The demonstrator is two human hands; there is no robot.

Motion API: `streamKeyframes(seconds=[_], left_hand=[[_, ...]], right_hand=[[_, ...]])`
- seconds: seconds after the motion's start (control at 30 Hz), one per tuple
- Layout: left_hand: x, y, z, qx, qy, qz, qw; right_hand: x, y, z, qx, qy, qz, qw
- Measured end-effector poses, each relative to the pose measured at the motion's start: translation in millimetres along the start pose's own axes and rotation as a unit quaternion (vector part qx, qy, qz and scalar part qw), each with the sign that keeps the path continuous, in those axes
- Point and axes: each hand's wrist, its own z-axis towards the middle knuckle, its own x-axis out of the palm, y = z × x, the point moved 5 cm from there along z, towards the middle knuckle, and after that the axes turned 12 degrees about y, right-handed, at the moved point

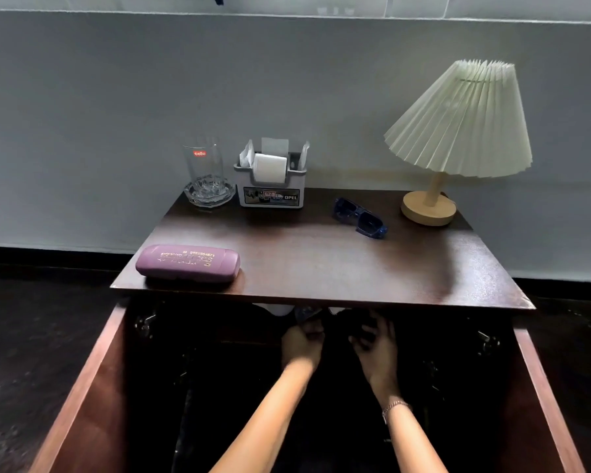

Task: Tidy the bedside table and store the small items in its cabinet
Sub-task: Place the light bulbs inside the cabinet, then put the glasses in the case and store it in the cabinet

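Both my hands reach into the open cabinet [93, 387] under the dark wooden tabletop [321, 261]. My left hand [301, 343] has its fingers curled at a small bluish, clear item [305, 314] just below the table edge. My right hand [377, 349] curls round a dark object [354, 324] that is hard to make out in the shadow. A white item [280, 308] shows inside at the top. On the tabletop lie a purple glasses case [188, 264] at the front left and blue sunglasses [360, 216] towards the back right.
At the back of the tabletop stand a glass [203, 165] in a glass ashtray [209, 196], a grey tissue holder [272, 191] and a pleated lamp [458, 131]. Both cabinet doors are swung open towards me, left and right [546, 404]. A grey wall is behind, dark floor around.
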Motion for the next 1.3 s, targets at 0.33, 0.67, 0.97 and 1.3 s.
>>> streamKeyframes(seconds=[0.33, 0.67, 0.97, 1.3], left_hand=[[-52, -23, -54, 0.052, -0.017, 0.009, 0.998], [-109, -56, -97, 0.115, -0.066, -0.028, 0.991], [-152, -90, -107, 0.178, -0.129, -0.019, 0.975], [-215, -104, -82, 0.151, -0.252, 0.246, 0.924]], right_hand=[[16, 55, -48, -0.080, -0.028, 0.038, 0.996], [22, 138, -99, -0.172, -0.068, 0.004, 0.983], [40, 236, -97, -0.309, -0.080, 0.026, 0.947], [107, 258, -47, -0.279, 0.126, -0.155, 0.939]])
